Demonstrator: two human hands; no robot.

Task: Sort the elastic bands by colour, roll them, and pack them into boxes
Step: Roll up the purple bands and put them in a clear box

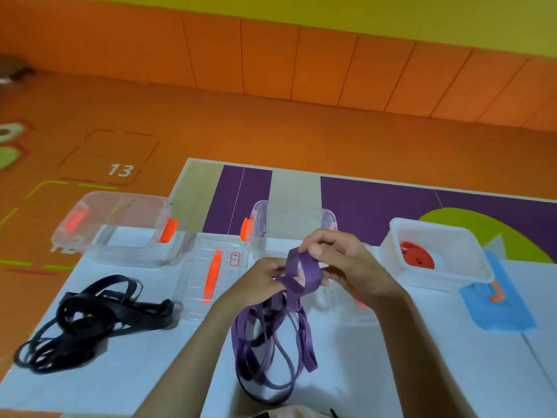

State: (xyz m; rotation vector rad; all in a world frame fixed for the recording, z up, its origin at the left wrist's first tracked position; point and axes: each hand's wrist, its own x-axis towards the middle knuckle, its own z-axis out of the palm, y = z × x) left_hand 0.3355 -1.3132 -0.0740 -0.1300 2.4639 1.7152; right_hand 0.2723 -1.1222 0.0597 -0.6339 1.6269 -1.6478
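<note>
Both hands are up over the worktop point(422, 357) centre, working the purple bands point(272, 342).
- Left hand point(265, 279): grip clenched, fingertips pinching the top of the purple bundle from 9 o'clock.
- Right hand point(340, 260): grip also clenched on the same bundle from 3 o'clock, fingers curled over a flat loop formed at the top. Thumb position not clear.
- The loop sits between the 2 hands, lifted off the worktop. The rest of the purple bands hang down in long strands toward 6 o'clock, with the lower ends lying on the worktop.
- Black bands point(90, 318): loose tangled pile at 8 o'clock, well apart from the hands, nothing touching it.
- Clear box point(120, 230) at 10 o'clock: open top, orange latches on both ends, no bands seen inside.
- Clear lid point(211, 276) with orange handle lies flat just beside that box, on its 4 o'clock side.
- 2nd clear box point(292, 218) at 12 o'clock, right behind the hands and partly hidden by them. Contents can't be confirmed.
- 2nd clear lid point(346, 313) lies under the right wrist, mostly hidden.
- White box point(440, 254) at 2 o'clock: open, with 1 red roll point(417, 256) inside against its left wall.
- Blue lid point(497, 300) with orange handle lies flat, touching the white box at its 4 o'clock corner.
- Worktop is white. Beyond its far edge are a purple/green mat and an orange floor point(271, 131) marked "13" at 10 o'clock.
</note>
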